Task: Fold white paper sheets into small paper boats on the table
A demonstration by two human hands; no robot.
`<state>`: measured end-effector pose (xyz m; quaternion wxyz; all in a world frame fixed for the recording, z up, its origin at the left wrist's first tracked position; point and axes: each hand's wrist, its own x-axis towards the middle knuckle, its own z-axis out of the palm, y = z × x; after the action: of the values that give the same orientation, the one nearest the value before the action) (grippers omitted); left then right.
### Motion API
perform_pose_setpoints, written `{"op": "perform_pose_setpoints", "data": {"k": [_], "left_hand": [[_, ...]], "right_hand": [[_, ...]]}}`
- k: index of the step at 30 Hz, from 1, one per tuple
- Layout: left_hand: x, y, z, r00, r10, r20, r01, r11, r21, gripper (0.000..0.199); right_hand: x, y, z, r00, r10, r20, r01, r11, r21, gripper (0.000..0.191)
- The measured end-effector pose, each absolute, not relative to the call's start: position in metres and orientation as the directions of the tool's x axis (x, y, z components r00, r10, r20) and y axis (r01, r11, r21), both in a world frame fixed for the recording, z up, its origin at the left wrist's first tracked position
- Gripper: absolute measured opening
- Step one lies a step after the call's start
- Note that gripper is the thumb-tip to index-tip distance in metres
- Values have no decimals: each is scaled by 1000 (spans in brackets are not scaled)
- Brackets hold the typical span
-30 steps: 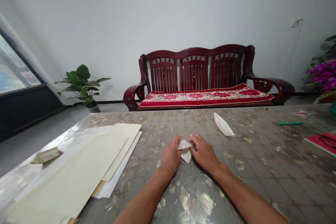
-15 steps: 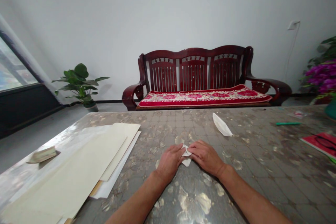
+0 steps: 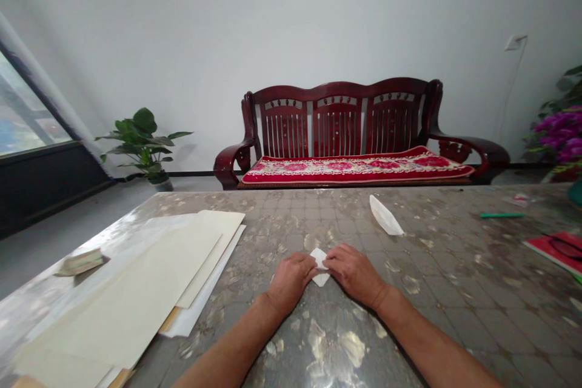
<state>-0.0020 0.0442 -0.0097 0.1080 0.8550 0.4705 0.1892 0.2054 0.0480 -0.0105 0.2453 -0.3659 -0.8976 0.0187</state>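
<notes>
Two bare hands, the left hand (image 3: pixel 293 279) and the right hand (image 3: pixel 353 271), pinch a small folded white paper (image 3: pixel 321 279) between them on the patterned table (image 3: pixel 336 345), nearer than the white pointed paper piece (image 3: pixel 384 216).

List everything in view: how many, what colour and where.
Folded paper: one, white, centre
Pointed paper: one, white, farther right
Sheets: several, cream, table left
Bundle: one, pale, far left
Pen: one, green, table right
Book: one, red, table right
Glasses: one pair, dark, on book
Wrapper: one, pinkish, beyond pen
Table: one, grey-brown, foreground
Bench: one, dark red, beyond table
Mat: one, red, on bench
Plant: one, green, left floor
Flowers: several, purple, right edge
Pot: one, teal, below flowers
Foliage: one clump, green, behind flowers
Socket: one, white, on wall
Wall: one, pale grey, background
Window: one, pale, left edge
Left hand, right hand: one each, on folded paper
Forearms: two, bare, foreground
</notes>
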Motion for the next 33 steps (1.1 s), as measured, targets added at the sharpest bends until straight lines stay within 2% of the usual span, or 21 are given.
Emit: {"op": "perform_pose_setpoints", "data": {"k": [5,13,22,25,29,33], "left_hand": [[-8,43,-12,518,819,247,694,-571,438,21],[-21,37,-10,411,862,298,686,-507,522,20],[-7,44,-2,274,941,200,827,-337,450,21],[-3,46,0,261,950,171,862,-309,403,20],[0,48,1,248,960,130,898,-278,341,19],[2,49,0,238,964,118,918,-262,297,19]], "right_hand": [[205,47,-9,-594,698,399,673,703,-229,23],[203,44,-2,-530,786,318,707,617,-346,22],[194,48,-1,-362,899,248,806,436,-401,25],[191,52,-2,-313,919,239,815,389,-429,21],[188,54,-2,-278,932,232,803,358,-476,14],[185,54,-2,-278,933,230,821,355,-447,14]]}}
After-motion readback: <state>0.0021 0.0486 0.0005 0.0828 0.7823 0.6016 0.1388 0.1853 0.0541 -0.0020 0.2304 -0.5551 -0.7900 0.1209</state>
